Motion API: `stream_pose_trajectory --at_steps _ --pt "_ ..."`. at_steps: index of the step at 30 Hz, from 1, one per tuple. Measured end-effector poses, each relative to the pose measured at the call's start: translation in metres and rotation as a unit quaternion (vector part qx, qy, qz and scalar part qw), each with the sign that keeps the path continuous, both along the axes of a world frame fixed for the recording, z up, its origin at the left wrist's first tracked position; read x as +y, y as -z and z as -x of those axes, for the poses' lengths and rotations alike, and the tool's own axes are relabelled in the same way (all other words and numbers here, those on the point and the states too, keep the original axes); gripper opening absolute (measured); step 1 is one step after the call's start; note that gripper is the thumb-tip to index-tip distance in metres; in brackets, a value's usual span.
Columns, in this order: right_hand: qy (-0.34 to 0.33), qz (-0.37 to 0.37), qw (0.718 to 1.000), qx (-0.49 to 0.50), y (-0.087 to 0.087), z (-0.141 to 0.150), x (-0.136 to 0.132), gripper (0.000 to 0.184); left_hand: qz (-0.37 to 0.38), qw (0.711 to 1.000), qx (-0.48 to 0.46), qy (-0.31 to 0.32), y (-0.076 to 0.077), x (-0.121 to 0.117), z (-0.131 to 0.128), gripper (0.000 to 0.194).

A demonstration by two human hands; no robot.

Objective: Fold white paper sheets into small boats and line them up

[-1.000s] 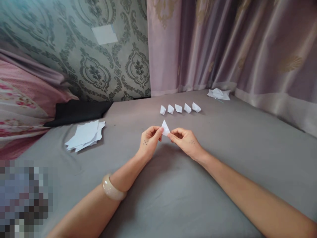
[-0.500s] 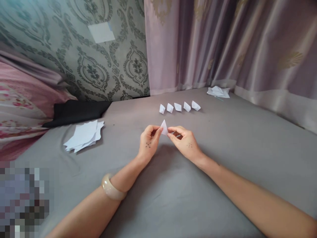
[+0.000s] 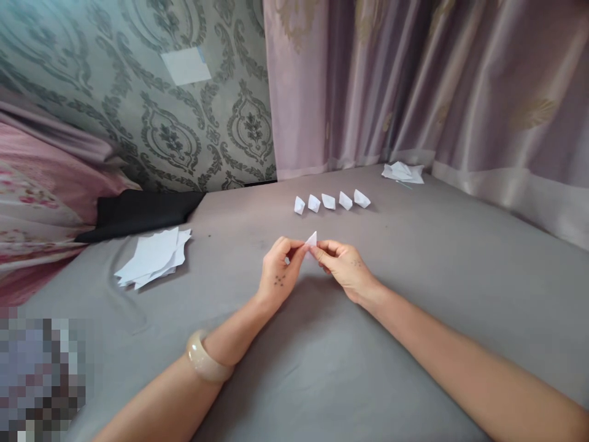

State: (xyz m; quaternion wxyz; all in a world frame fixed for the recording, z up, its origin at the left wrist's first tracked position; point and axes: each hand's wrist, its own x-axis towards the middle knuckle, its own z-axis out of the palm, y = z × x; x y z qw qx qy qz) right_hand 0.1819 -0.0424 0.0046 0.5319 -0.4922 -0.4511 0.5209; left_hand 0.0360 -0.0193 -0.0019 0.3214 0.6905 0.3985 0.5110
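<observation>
A small piece of folded white paper (image 3: 312, 239) is pinched between my two hands, its pointed tip upward. My left hand (image 3: 281, 270) grips its left side with thumb and forefinger; a pale bangle (image 3: 207, 359) circles that wrist. From the right, my right hand (image 3: 344, 267) holds the same paper, thumb at the front and fingers curled behind. The fingertips meet at the paper and cover its lower part. Just beyond the hands stands a row of several small folded paper boats (image 3: 328, 201).
A stack of loose white paper sheets (image 3: 154, 258) lies on the grey sheet (image 3: 294, 380) at left, near a black cloth (image 3: 147, 212). More white paper (image 3: 403, 172) lies at the far right, by the curtain (image 3: 304, 92). The patterned wall (image 3: 184, 135) rises behind.
The folded paper has turned, its tip now leaning right. My left hand's fingertips have moved right to meet those of my right hand at the paper. The view has shifted slightly.
</observation>
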Motion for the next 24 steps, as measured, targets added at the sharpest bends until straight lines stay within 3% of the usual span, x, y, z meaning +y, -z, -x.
stream_pose_trajectory --at_steps 2,5,7,14,20,24 --pt "-0.047 0.002 0.999 0.018 0.0 -0.008 0.004 0.028 0.107 0.99 -0.081 0.053 -0.003 0.001 -0.001 0.024" --pt "-0.125 0.013 0.992 0.028 -0.002 -0.021 0.009 0.028 0.27 0.927 -0.207 0.155 -0.007 0.004 -0.001 0.035" --pt "-0.155 0.02 0.987 0.023 -0.004 -0.028 0.011 0.028 0.326 0.893 -0.233 0.206 -0.009 0.005 0.0 0.034" --pt "-0.188 -0.005 0.982 -0.035 -0.009 -0.036 0.011 0.027 0.354 0.88 -0.203 0.242 -0.011 0.008 0.007 0.02" --pt "-0.275 -0.013 0.961 -0.037 -0.01 -0.041 0.01 0.03 0.443 0.816 -0.162 0.335 -0.014 0.009 0.017 0.027" --pt "-0.325 -0.02 0.945 -0.04 -0.01 -0.042 0.009 0.027 0.452 0.794 -0.098 0.395 -0.018 0.007 0.023 0.029"
